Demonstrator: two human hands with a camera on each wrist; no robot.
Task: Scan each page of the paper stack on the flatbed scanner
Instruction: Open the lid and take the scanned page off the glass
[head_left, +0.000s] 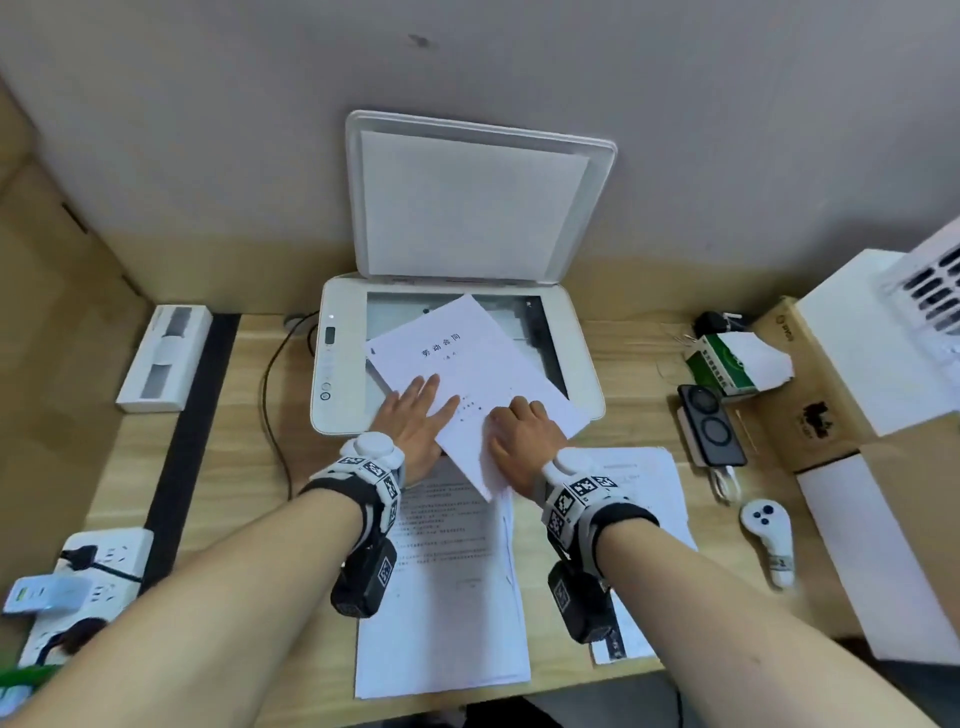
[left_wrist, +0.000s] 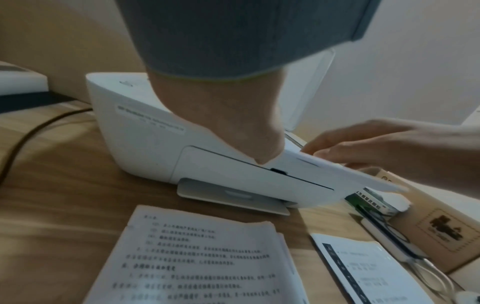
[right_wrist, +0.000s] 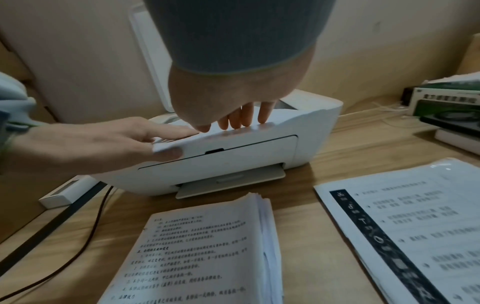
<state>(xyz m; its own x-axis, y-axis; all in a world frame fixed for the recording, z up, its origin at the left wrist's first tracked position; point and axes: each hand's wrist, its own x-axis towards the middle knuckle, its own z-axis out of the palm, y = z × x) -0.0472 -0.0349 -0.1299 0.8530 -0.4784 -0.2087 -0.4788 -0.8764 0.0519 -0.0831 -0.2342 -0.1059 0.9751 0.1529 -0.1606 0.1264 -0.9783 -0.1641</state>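
The white flatbed scanner (head_left: 576, 332) stands at the back of the desk with its lid (head_left: 467, 202) raised. One page (head_left: 467, 364) with a printed title lies face up and skewed across the glass, its near corner hanging over the front edge. My left hand (head_left: 421, 415) holds the page's near-left edge, fingers flat on top and thumb (right_wrist: 168, 153) underneath. My right hand (head_left: 524, 426) stands on the page's near-right part, with the fingertips (right_wrist: 246, 119) pressing down. The paper stack (head_left: 447, 571) lies printed side up on the desk below my wrists.
Another printed sheet (head_left: 649, 483) lies right of the stack. Further right are a phone (head_left: 711, 426), a white remote (head_left: 769, 540) and cardboard boxes (head_left: 810, 395). A black cable (head_left: 270, 405), a white box (head_left: 163, 358) and a power strip (head_left: 88, 571) sit on the left.
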